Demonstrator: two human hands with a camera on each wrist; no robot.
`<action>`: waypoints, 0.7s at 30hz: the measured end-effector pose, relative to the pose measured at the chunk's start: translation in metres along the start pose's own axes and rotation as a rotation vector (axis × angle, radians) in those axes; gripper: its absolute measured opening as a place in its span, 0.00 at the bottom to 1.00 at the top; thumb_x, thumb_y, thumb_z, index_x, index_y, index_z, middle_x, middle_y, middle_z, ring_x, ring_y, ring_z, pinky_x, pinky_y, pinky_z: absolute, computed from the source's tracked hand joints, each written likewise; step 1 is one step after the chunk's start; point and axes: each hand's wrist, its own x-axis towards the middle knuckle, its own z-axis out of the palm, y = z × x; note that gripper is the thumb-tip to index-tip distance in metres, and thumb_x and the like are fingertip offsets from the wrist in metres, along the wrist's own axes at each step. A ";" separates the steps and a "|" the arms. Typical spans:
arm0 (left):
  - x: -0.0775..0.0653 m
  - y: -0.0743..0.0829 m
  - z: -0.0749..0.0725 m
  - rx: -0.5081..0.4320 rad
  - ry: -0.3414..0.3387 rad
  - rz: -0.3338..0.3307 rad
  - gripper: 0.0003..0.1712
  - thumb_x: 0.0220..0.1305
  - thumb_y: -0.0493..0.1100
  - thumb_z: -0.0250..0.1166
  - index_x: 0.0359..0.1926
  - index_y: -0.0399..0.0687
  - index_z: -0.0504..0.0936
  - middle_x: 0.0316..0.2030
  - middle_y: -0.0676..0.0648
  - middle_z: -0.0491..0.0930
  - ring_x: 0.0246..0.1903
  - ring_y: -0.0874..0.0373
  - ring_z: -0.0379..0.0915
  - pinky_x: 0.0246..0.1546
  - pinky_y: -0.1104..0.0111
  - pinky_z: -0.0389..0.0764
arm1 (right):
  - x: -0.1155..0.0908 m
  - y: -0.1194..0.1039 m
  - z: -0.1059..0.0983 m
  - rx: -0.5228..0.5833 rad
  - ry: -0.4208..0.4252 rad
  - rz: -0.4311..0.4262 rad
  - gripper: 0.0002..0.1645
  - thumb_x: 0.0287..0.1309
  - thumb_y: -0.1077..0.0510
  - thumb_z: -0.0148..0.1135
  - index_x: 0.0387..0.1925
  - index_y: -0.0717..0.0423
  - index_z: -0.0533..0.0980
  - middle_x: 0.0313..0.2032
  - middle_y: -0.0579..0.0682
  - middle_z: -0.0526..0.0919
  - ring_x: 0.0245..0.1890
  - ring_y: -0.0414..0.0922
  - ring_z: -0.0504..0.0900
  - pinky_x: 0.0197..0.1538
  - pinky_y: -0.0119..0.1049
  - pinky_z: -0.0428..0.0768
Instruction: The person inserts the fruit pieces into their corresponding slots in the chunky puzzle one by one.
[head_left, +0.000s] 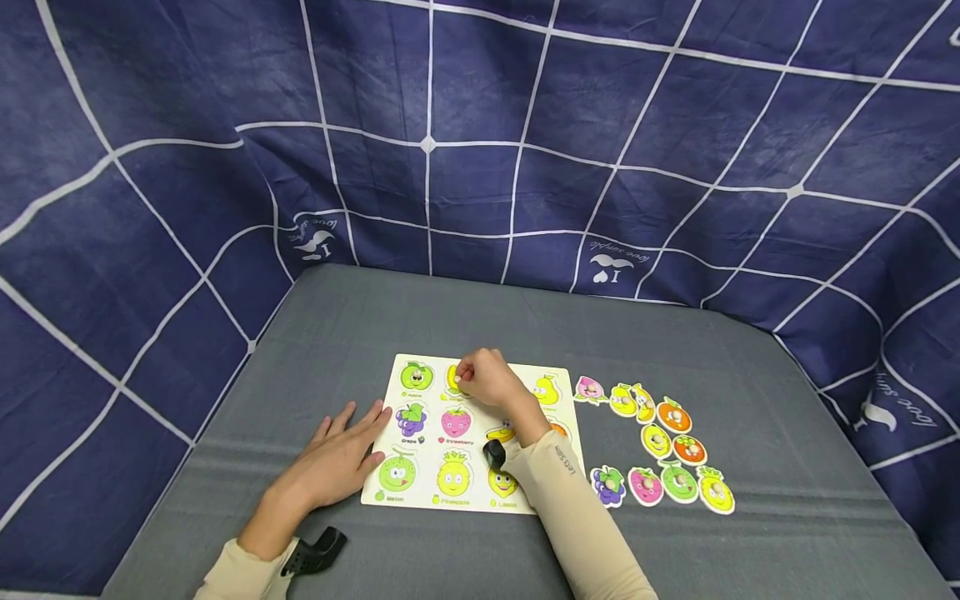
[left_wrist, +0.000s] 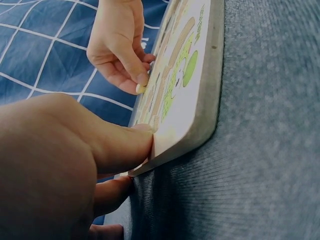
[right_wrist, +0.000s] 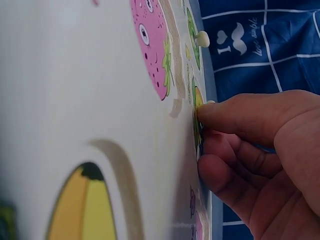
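A white fruit puzzle board (head_left: 431,425) lies on the grey table. At its top row, my right hand (head_left: 489,382) pinches the small knob of a yellow fruit puzzle piece (head_left: 452,380). The right wrist view shows this piece (right_wrist: 197,107) low against the board's surface, partly hidden by the thumb; whether it is fully seated I cannot tell. A green apple piece (head_left: 416,376) with a pale knob (right_wrist: 202,39) sits beside it. My left hand (head_left: 333,458) rests at the board's left edge, fingers spread, its thumb touching the board near a corner.
Several knobbed fruit pieces lie right of the board, among them a peach (head_left: 590,390), grapes (head_left: 608,486), a strawberry (head_left: 646,486), a melon (head_left: 678,482) and a pineapple (head_left: 716,491). A blue cloth (head_left: 480,192) with white lines hangs around the table (head_left: 360,308).
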 end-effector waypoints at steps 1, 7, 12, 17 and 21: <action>0.000 0.000 0.000 -0.001 -0.001 0.000 0.35 0.69 0.43 0.62 0.73 0.41 0.63 0.71 0.38 0.61 0.69 0.26 0.50 0.61 0.30 0.50 | 0.000 0.000 0.000 0.001 0.002 -0.003 0.04 0.52 0.68 0.67 0.26 0.58 0.82 0.20 0.42 0.78 0.23 0.36 0.72 0.32 0.28 0.73; -0.001 0.000 0.000 -0.008 -0.009 -0.004 0.35 0.69 0.43 0.62 0.73 0.41 0.63 0.72 0.38 0.61 0.69 0.26 0.49 0.61 0.30 0.50 | -0.001 -0.001 0.000 -0.007 0.003 0.006 0.04 0.53 0.67 0.67 0.27 0.57 0.82 0.21 0.42 0.79 0.24 0.36 0.73 0.33 0.29 0.74; 0.000 0.000 0.000 0.000 -0.003 0.003 0.35 0.69 0.43 0.62 0.73 0.40 0.63 0.71 0.37 0.61 0.69 0.26 0.50 0.60 0.29 0.51 | -0.004 -0.002 -0.004 0.005 -0.003 0.034 0.01 0.55 0.66 0.68 0.31 0.59 0.84 0.23 0.43 0.80 0.25 0.37 0.74 0.33 0.29 0.74; 0.000 -0.001 0.000 0.000 0.000 0.006 0.35 0.69 0.43 0.62 0.73 0.40 0.64 0.71 0.37 0.61 0.69 0.26 0.50 0.60 0.29 0.51 | -0.009 0.000 -0.009 0.041 0.011 0.070 0.02 0.55 0.65 0.70 0.32 0.60 0.84 0.24 0.45 0.80 0.24 0.38 0.74 0.30 0.28 0.74; 0.000 -0.001 0.001 0.001 -0.002 0.003 0.35 0.69 0.43 0.62 0.73 0.41 0.64 0.71 0.37 0.61 0.69 0.26 0.49 0.60 0.29 0.51 | -0.013 0.003 -0.013 0.047 0.040 0.081 0.03 0.55 0.66 0.69 0.33 0.61 0.84 0.24 0.45 0.80 0.24 0.38 0.76 0.30 0.28 0.76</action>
